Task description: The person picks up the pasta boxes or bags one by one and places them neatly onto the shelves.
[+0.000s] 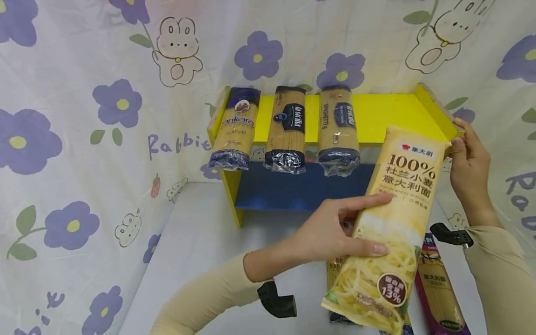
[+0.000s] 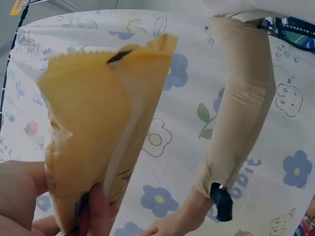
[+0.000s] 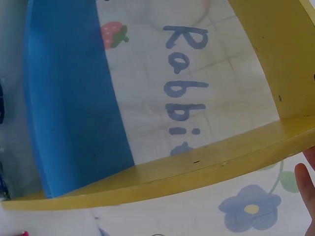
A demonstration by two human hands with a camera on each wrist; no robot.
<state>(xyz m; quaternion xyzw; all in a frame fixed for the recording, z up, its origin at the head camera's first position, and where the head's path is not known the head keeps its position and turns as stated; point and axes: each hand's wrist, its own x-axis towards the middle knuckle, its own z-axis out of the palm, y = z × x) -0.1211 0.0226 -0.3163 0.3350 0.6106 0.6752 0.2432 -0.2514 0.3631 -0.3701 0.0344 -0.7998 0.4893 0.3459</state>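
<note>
Yellow pasta bag held up to the shelf

The left hand (image 1: 331, 232) grips the pasta bag (image 1: 393, 223) low, thumb across its front; the right hand (image 1: 469, 163) pinches its top corner by the yellow shelf (image 1: 389, 116). The loose hold could let it sag onto the packs (image 1: 439, 288) on the counter (image 1: 197, 246).

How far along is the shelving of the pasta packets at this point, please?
Three spaghetti packets already lie on the yellow shelf. The left hand holds the yellow pasta packet by its middle, while the right hand grips the shelf's end. Two more packets remain on the table.
</note>
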